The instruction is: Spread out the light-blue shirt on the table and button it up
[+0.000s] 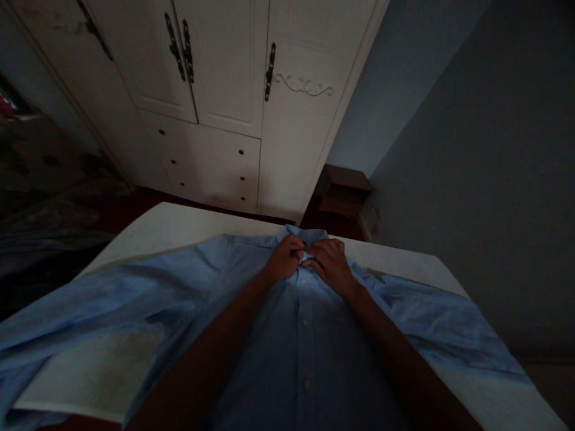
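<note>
A blue long-sleeved shirt [260, 353] lies front side up, its collar at the far end and its sleeves spread to both sides. Several light buttons run down the middle placket, and those in view below my hands look fastened. Just below the collar, my left hand [285, 257] pinches the shirt's front edge. My right hand [330, 260] grips the other side of the placket there, fingers bent and close to the left ones. Dim light and my fingers hide the top button area.
The shirt rests on a white table [179, 221], with its left sleeve hanging past the edge. Beyond the table stands a white wardrobe [224, 114] with dark handles and drawers. A small brown cabinet [345, 179] is by the grey wall. Dark, unclear items lie at far left.
</note>
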`<state>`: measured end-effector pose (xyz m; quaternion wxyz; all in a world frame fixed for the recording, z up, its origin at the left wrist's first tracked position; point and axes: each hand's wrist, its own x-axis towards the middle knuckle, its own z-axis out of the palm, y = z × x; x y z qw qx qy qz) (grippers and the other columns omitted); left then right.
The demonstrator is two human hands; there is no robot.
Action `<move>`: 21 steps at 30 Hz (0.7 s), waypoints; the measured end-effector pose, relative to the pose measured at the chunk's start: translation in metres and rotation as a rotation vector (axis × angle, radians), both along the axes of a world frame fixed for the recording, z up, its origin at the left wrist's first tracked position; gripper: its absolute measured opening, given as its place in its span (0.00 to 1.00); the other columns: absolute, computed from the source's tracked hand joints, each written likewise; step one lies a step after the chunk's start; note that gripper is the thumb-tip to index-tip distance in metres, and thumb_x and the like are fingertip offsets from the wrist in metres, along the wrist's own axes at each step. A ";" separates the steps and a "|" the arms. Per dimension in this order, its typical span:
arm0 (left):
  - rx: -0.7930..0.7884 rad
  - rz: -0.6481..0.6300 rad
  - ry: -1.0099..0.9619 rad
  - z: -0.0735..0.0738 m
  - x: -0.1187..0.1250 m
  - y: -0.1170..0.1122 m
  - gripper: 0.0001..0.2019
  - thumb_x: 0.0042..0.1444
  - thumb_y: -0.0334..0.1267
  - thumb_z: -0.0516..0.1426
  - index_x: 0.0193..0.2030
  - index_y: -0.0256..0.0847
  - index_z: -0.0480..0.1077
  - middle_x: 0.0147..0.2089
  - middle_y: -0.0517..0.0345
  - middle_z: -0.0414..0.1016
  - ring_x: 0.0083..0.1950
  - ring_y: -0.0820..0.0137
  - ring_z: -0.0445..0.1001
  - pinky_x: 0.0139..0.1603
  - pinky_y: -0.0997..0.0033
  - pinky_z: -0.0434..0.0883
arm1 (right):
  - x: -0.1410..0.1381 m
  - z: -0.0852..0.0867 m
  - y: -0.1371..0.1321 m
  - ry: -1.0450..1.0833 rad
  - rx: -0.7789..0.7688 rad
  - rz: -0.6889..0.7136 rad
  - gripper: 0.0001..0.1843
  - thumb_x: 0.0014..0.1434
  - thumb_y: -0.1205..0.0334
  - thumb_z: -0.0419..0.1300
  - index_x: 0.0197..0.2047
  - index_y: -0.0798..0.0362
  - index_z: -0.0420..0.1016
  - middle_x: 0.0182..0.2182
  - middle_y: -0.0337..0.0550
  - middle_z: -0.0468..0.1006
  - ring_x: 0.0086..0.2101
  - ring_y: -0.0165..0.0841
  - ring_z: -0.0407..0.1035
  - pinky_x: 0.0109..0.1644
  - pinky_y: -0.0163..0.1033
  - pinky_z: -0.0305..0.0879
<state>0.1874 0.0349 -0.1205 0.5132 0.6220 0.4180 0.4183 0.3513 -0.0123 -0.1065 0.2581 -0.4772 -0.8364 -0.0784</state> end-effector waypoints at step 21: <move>-0.049 0.184 -0.079 0.007 0.000 0.000 0.10 0.41 0.21 0.58 0.25 0.39 0.65 0.25 0.64 0.70 0.30 0.72 0.71 0.36 0.71 0.69 | -0.015 -0.005 0.001 0.081 0.078 -0.058 0.11 0.67 0.58 0.55 0.36 0.49 0.76 0.54 0.44 0.76 0.48 0.39 0.71 0.58 0.51 0.56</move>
